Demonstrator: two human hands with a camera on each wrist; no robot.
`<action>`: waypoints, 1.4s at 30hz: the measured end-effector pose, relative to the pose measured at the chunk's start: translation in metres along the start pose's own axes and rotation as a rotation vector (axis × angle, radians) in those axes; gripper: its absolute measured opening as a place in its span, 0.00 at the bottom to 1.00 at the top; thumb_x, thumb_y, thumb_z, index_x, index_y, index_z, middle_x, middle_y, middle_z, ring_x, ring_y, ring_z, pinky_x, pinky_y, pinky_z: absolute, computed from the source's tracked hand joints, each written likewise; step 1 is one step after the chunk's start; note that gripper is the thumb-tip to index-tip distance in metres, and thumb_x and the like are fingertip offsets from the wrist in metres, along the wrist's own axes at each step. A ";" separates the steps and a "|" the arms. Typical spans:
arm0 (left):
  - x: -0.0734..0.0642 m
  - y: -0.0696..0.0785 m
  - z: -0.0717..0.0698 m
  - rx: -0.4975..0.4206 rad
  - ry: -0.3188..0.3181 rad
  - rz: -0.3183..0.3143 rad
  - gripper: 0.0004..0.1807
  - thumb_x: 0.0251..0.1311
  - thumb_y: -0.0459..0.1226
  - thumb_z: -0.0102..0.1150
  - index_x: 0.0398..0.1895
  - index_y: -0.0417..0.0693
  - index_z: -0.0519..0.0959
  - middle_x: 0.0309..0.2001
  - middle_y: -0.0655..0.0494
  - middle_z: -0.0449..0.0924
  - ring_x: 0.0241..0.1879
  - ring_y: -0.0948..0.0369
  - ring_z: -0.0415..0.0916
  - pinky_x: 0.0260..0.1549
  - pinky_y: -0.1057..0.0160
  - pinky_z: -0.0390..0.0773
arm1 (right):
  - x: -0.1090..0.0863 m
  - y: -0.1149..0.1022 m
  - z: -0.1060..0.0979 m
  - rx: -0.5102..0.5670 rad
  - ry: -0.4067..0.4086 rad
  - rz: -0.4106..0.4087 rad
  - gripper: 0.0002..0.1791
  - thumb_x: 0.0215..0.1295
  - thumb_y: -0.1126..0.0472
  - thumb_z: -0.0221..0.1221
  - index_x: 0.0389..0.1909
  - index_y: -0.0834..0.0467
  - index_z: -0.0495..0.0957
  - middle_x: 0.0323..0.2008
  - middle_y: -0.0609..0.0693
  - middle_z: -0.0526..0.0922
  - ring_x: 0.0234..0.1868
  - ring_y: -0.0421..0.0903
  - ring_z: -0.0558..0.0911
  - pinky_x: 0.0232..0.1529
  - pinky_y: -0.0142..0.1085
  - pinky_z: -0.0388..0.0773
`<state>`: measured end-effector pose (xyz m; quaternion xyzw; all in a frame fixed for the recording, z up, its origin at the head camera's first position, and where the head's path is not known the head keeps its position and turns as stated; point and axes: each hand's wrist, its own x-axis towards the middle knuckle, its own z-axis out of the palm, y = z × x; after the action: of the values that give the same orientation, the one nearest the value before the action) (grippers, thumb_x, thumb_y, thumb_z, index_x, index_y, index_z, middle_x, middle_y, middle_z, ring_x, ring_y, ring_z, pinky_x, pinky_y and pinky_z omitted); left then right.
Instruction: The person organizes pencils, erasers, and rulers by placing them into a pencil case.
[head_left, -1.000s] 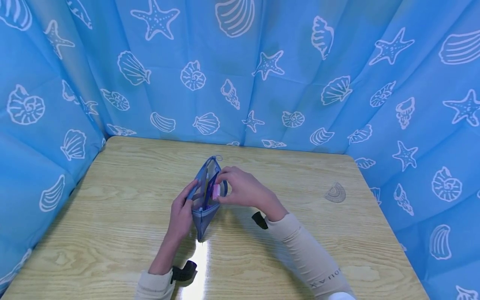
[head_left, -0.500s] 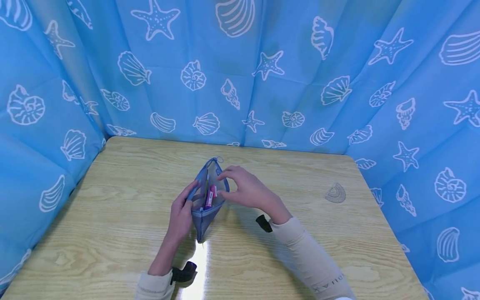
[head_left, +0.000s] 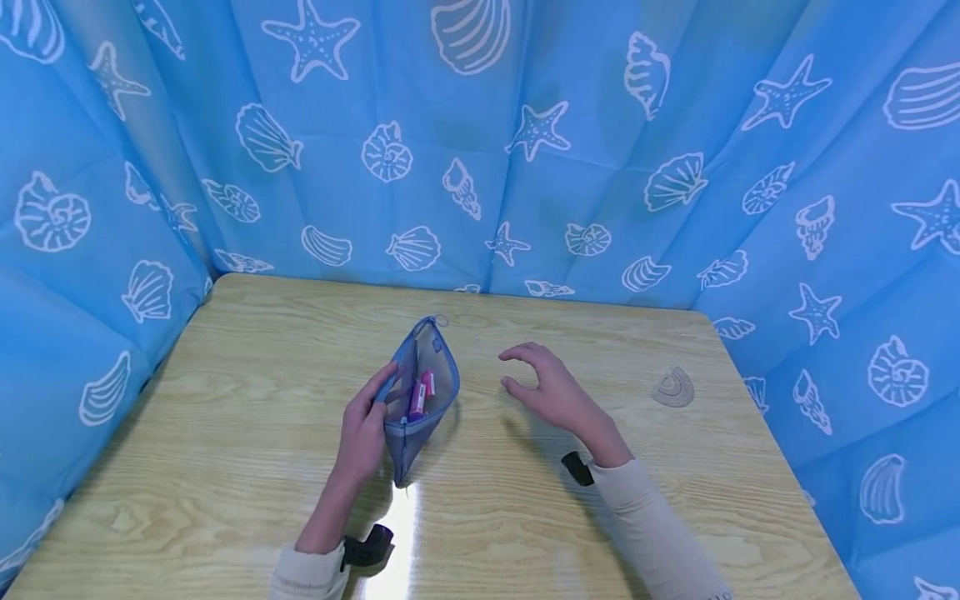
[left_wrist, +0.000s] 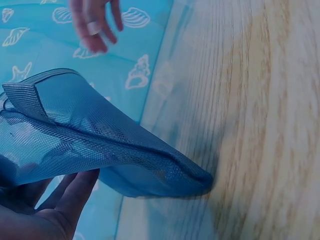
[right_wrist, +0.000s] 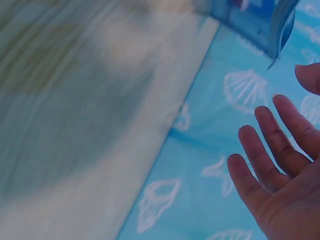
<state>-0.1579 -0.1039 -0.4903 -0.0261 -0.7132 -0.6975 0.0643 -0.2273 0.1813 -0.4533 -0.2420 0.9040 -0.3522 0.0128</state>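
My left hand grips the near left side of a blue mesh pencil pouch, thumb on its rim. The pouch stands tilted on the table with its zipped mouth spread wide. Inside lie a pink-and-purple stick-like item and a small pink block, their lower parts hidden. In the left wrist view the pouch's mesh side fills the left, with fingers underneath. My right hand hovers to the right of the pouch, fingers spread and holding nothing, as the right wrist view also shows.
A clear protractor lies at the right of the wooden table. Behind and at both sides hangs a blue curtain with white shells and starfish. Each wrist wears a black camera.
My right hand has let go of the small pink block inside the pouch and drawn back to the right. The left hand and pouch have stayed nearly still.
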 end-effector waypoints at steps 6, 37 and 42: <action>0.000 0.002 0.002 0.010 -0.015 -0.012 0.33 0.66 0.24 0.34 0.75 0.41 0.65 0.74 0.39 0.65 0.68 0.38 0.69 0.63 0.41 0.74 | -0.023 0.031 -0.021 0.001 0.015 0.061 0.21 0.72 0.60 0.60 0.63 0.60 0.76 0.62 0.59 0.77 0.66 0.61 0.73 0.65 0.62 0.70; -0.003 0.008 0.007 0.119 -0.009 -0.010 0.31 0.67 0.26 0.39 0.75 0.44 0.67 0.76 0.41 0.62 0.77 0.44 0.55 0.75 0.41 0.55 | -0.095 0.156 -0.115 -0.140 0.154 0.624 0.44 0.70 0.54 0.58 0.72 0.81 0.51 0.66 0.82 0.60 0.66 0.79 0.60 0.65 0.67 0.64; -0.002 0.006 0.005 0.069 -0.002 -0.029 0.32 0.67 0.26 0.36 0.75 0.44 0.67 0.75 0.39 0.62 0.74 0.41 0.61 0.72 0.39 0.60 | -0.098 0.166 -0.121 -0.210 0.107 0.744 0.50 0.66 0.49 0.60 0.72 0.82 0.49 0.64 0.86 0.56 0.64 0.84 0.55 0.63 0.70 0.62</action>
<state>-0.1553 -0.0983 -0.4847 -0.0141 -0.7373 -0.6733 0.0541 -0.2350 0.4070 -0.4831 0.1212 0.9605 -0.2410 0.0678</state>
